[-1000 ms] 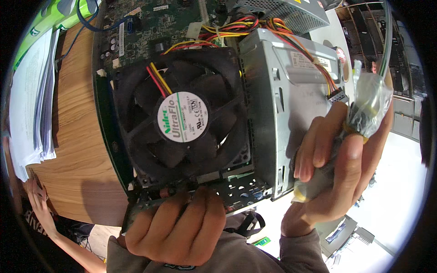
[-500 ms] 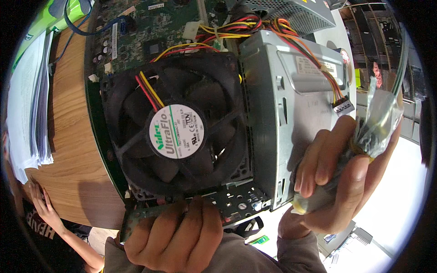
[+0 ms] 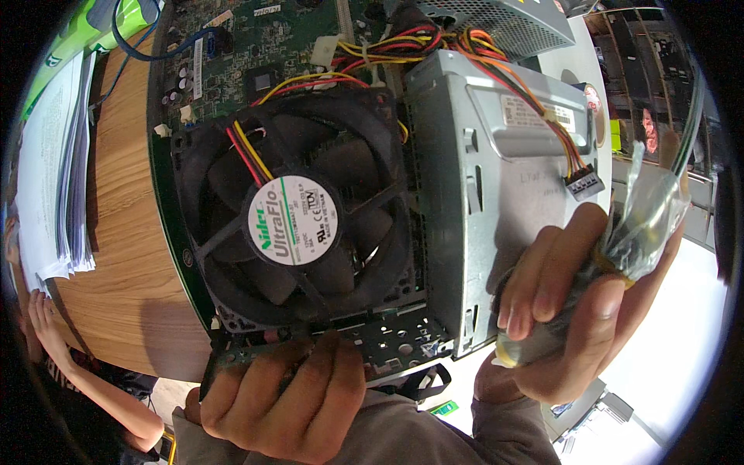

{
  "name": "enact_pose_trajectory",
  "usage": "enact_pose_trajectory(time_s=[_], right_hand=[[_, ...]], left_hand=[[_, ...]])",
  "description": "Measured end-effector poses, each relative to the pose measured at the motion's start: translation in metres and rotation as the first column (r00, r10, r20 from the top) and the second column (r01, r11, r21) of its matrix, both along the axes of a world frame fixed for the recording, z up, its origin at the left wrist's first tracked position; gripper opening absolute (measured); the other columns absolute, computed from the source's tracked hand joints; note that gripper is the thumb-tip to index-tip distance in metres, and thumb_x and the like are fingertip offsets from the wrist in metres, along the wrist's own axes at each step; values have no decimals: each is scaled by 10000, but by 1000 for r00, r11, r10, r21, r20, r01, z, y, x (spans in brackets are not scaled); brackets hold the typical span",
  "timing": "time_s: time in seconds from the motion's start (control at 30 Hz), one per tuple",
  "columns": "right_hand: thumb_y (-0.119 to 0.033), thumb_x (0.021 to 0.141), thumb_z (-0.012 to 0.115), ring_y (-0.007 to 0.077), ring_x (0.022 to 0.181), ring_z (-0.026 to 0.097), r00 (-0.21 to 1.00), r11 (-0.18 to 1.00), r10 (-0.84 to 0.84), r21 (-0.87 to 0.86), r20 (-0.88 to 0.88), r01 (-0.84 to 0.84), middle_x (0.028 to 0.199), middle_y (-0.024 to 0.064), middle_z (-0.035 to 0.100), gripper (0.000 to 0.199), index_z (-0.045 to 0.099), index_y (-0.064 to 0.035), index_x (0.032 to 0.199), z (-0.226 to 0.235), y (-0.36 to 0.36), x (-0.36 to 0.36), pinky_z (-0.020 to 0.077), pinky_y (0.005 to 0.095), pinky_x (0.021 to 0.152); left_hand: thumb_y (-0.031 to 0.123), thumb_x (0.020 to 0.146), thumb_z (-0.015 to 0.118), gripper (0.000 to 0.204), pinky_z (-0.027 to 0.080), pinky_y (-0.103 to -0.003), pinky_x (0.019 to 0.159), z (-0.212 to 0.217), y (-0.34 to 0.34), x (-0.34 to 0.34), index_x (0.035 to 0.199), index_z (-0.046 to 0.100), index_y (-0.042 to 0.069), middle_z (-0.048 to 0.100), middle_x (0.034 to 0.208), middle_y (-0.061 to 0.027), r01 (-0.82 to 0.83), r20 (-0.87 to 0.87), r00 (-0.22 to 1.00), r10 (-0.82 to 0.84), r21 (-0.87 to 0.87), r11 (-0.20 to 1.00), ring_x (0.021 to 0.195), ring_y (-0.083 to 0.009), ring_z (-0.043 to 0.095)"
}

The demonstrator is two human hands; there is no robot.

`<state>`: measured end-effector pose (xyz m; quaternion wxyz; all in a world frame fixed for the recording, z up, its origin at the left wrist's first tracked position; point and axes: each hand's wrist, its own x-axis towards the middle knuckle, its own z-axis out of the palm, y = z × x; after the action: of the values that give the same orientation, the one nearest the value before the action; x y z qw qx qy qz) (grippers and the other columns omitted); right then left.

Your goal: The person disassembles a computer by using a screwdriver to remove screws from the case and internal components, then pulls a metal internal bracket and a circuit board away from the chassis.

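Observation:
My left hand (image 3: 287,399) is closed, its fingers curled over the near metal edge of a computer chassis (image 3: 407,341). Just beyond it sits a black cooling fan (image 3: 368,174) with a round white label and red, yellow and black wires. My right hand (image 3: 577,310) is wrapped around a handheld tool (image 3: 647,225) covered in clear plastic, with a cord rising from it and a yellowish end below my fingers. The palm hides most of the tool, so its kind cannot be told. A silver drive bay (image 3: 457,232) stands between the fan and this hand.
A green circuit board (image 3: 263,46) and a perforated power supply (image 3: 504,23) lie at the far side. A black connector (image 3: 583,184) hangs on coloured wires over the bay. Stacked papers (image 3: 58,178) rest on the wooden table (image 3: 128,256); another person's arm (image 3: 101,387) is at left.
My left hand and the chassis's near edge have shifted slightly left. The other person's hand at left has moved farther up toward the papers. My right hand keeps its grip on the tool.

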<state>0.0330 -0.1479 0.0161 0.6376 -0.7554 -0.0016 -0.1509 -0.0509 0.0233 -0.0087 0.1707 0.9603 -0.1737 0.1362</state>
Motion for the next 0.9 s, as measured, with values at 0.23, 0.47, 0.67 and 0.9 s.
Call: enact_pose_trajectory(time_s=[0.23, 0.47, 0.67, 0.9], right_hand=[[-385, 991, 677, 114, 412, 398, 987, 974, 141, 188, -80, -124, 621, 43, 404, 750, 291, 44, 1470, -2, -15, 2, 364, 251, 342], [-274, 1011, 657, 114, 412, 408, 985, 982, 174, 77, -16, -173, 635, 43, 410, 683, 290, 72, 1471, 2, -8, 9, 376, 252, 341], [-226, 773, 808, 131, 611, 575, 999, 939, -36, -342, -12, 30, 912, 128, 579, 1049, 198, 56, 1579, 34, -44, -27, 453, 238, 491], [-177, 829, 725, 238, 883, 592, 993, 445, -57, -893, -104, -68, 1091, 191, 522, 870, 268, 132, 1502, 172, -159, -133, 531, 389, 879]], left_hand=[[281, 885, 637, 196, 450, -282, 478, 0, 1, 1, 862, 746, 120, 705, 675, -21, 4, -19, 1000, -5, -8, 1000, 545, -175, 651], [259, 853, 649, 170, 345, -277, 444, -11, -6, 0, 911, 746, 134, 686, 638, -10, -81, 132, 987, 89, -70, 994, 512, -158, 630], [186, 804, 696, 142, 292, -277, 457, -13, -4, 0, 932, 743, 147, 659, 636, 25, -46, 176, 983, 52, -38, 998, 513, -114, 576], [176, 832, 718, 123, 305, -255, 477, -5, -3, -6, 949, 730, 138, 657, 674, 39, -50, 123, 990, 61, -88, 995, 554, -99, 577]])
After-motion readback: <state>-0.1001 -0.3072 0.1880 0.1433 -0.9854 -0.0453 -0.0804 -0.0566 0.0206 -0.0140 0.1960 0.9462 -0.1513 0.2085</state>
